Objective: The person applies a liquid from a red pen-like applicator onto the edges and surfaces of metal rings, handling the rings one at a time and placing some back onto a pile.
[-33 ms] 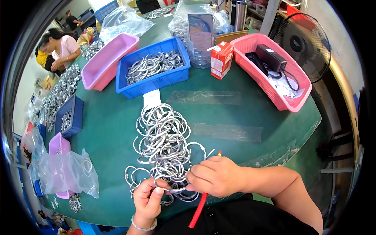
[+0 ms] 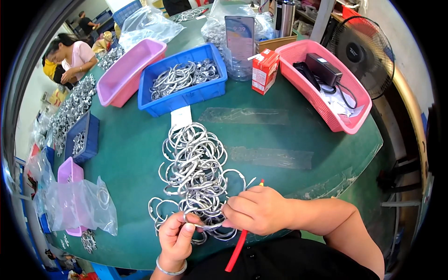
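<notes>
My left hand (image 2: 176, 235) pinches a silver open-ended ring (image 2: 204, 226), like a bangle, between thumb and fingers at the table's near side. My right hand (image 2: 255, 210) is closed round a slim red stick (image 2: 237, 251), whose red and yellow far tip sticks out above the knuckles. The fingertips of that hand meet the other end of the ring; whether they grip it is hidden. Directly beyond both hands lies a long heap of similar silver rings (image 2: 193, 161), some single ones loose at its edges. A white paper slip (image 2: 181, 117) lies at the heap's far end.
Beyond the heap stand a blue bin (image 2: 182, 95) of metal rings, a pink bin (image 2: 114, 88), a phone (image 2: 239, 39) and a red carton (image 2: 265, 72). A pink basket (image 2: 354, 122) holds a black adapter. At left are a smaller blue bin (image 2: 88, 151) and plastic bags; a person sits beyond.
</notes>
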Demonstrator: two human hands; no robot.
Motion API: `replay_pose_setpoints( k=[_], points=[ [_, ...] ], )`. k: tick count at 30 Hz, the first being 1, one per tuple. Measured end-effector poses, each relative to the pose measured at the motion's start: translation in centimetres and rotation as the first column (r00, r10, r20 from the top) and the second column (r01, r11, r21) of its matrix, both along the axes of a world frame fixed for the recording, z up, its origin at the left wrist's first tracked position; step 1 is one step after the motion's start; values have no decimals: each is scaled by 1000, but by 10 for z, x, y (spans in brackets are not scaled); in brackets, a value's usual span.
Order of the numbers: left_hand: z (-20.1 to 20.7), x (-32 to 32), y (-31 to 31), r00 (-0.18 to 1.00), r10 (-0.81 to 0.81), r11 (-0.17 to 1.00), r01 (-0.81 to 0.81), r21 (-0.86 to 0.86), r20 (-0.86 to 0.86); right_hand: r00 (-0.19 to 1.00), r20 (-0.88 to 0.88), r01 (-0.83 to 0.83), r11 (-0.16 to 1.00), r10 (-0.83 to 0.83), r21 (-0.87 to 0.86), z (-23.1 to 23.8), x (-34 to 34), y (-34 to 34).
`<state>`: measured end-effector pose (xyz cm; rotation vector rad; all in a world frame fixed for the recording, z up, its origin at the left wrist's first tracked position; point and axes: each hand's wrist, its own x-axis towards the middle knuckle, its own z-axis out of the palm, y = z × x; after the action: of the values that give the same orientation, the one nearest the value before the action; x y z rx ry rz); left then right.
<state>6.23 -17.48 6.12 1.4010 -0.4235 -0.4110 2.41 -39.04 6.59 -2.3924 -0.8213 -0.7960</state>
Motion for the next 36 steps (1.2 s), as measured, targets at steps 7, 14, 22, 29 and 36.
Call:
replay_pose_setpoints(
  k=[7, 14, 22, 29, 36],
  points=[
    [-1, -3, 0, 1000, 1, 1000, -1, 28, -6, 999, -44, -18, 1000, 17, -17, 2, -4, -1],
    [-5, 4, -8, 992, 33, 999, -37, -29, -120, 997, -80, 3, 991, 8, 135, -6, 7, -3],
    [14, -15, 17, 966, 70, 980, -112, -162, -247, 974, -204, 17, 859, 102, 512, 15, 3, -1],
    [19, -36, 41, 959, 57, 963, -127, -238, -278, 584, -643, 228, 660, 496, 716, 32, -26, 37],
    [18, -46, 55, 968, 37, 964, -100, -247, -249, 496, -609, 336, 510, 619, 792, 24, -34, 66]
  ],
)
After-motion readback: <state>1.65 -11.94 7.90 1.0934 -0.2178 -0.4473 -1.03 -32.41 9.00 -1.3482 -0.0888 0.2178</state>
